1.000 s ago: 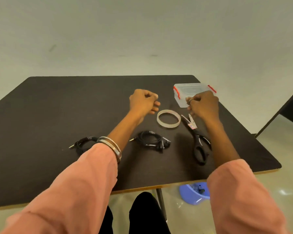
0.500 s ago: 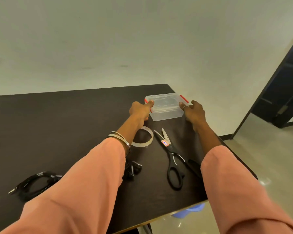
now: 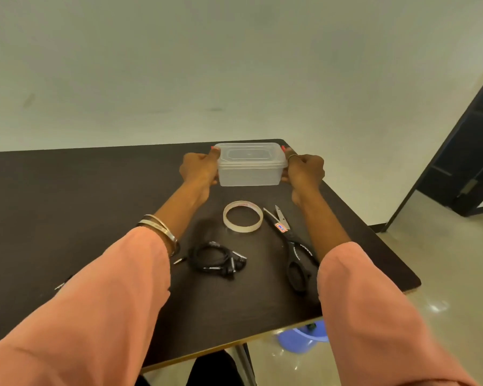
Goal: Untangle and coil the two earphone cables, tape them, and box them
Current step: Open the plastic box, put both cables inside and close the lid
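Both hands, left (image 3: 200, 169) and right (image 3: 304, 171), clamp the lidded box (image 3: 250, 165), seemingly lifted; tape roll (image 3: 242, 216), scissors (image 3: 290, 246), coiled earphones (image 3: 216, 259) lie nearer

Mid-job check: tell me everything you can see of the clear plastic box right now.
The clear plastic box is a small rectangular tub of translucent, frosted-looking plastic with rounded corners. Its matching lid is on, and a bit of red clip shows at each end. It sits level near the table's far edge, beyond the tape roll. The left hand and right hand grip its two short ends. Nothing is discernible inside.
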### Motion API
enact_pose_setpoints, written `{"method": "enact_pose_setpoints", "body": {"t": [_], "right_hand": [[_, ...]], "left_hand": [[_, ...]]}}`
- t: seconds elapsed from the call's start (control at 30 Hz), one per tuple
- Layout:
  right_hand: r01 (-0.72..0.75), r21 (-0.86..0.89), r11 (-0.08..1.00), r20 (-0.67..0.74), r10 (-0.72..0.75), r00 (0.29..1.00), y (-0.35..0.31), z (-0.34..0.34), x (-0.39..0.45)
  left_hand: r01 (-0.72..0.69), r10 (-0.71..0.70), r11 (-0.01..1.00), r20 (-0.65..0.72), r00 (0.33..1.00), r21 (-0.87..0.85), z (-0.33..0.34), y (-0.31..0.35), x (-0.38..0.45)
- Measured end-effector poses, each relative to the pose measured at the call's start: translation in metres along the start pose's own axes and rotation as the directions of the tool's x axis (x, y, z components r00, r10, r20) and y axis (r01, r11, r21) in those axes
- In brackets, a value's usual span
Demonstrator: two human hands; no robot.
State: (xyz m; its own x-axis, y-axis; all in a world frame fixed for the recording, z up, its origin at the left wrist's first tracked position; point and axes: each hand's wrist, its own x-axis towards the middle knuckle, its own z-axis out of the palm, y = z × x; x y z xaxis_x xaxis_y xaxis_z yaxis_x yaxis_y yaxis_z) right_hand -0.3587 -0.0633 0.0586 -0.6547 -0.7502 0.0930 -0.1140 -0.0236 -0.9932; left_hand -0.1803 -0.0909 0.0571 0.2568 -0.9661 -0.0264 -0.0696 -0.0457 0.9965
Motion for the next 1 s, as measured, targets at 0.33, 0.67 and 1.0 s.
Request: {"method": "enact_pose_setpoints", "body": {"t": [0.33, 0.67, 1.0], "right_hand": [[0.013, 0.001, 1.000, 0.299, -0.013, 0.954, -0.006, 0.073, -0.112], [0.148, -0.184, 0.972, 0.402, -0.063, 0.913, 0.017, 0.109, -0.152], [0.126, -0.359, 0.925, 0.473, 0.064, 0.879, 0.020, 0.105, -0.144]], "left_hand": [[-0.007, 0.024, 0.994, -0.158, 0.987, 0.111, -0.158, -0.030, -0.009], [0.045, -0.001, 0.979, -0.210, 0.978, 0.200, -0.219, -0.060, -0.020], [0.222, -0.214, 0.975, -0.208, 0.954, 0.016, -0.229, -0.070, -0.011]]}}
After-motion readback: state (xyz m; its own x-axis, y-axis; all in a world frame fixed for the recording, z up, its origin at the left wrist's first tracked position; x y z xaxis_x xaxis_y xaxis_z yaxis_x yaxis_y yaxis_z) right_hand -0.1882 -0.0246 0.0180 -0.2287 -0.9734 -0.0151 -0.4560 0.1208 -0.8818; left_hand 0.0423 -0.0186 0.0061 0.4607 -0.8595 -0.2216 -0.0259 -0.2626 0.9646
